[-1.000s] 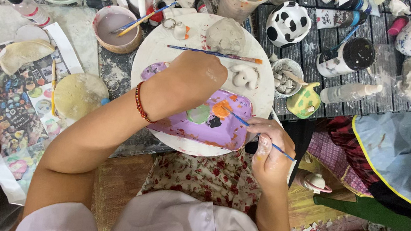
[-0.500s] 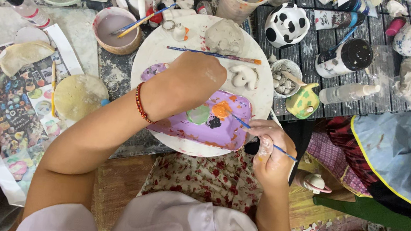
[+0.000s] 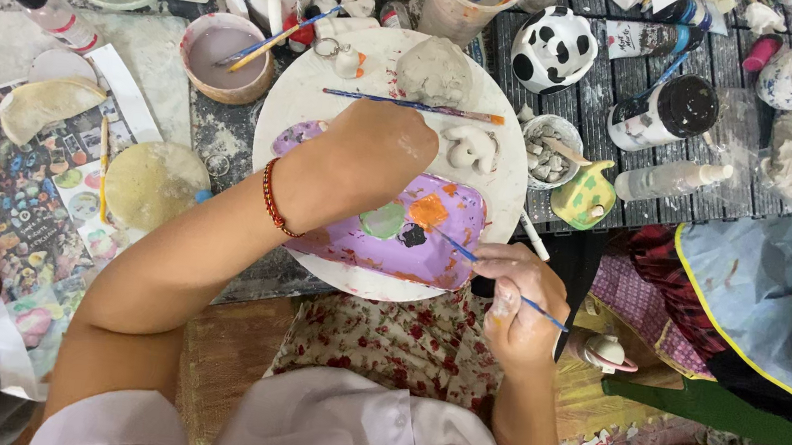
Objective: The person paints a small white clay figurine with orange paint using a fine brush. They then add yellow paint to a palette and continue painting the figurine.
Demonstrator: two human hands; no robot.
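Brush (image 3: 497,279): thin blue handle, long axis slanting from tip at upper left to butt at lower right; tip on the purple dish (image 3: 432,245) near its black patch; right hand (image 3: 518,307) pinched shut around the handle. Dish: lies on the round white board (image 3: 329,110), toward its near edge. Left hand (image 3: 378,158): curled over the dish's left part, hiding it; grip cannot be told. Clay lump (image 3: 437,70) and second brush (image 3: 407,105): far side of board. Spotted cup (image 3: 553,46): beyond board's right edge.

Red bead bracelet (image 3: 272,198) — pale sleeves
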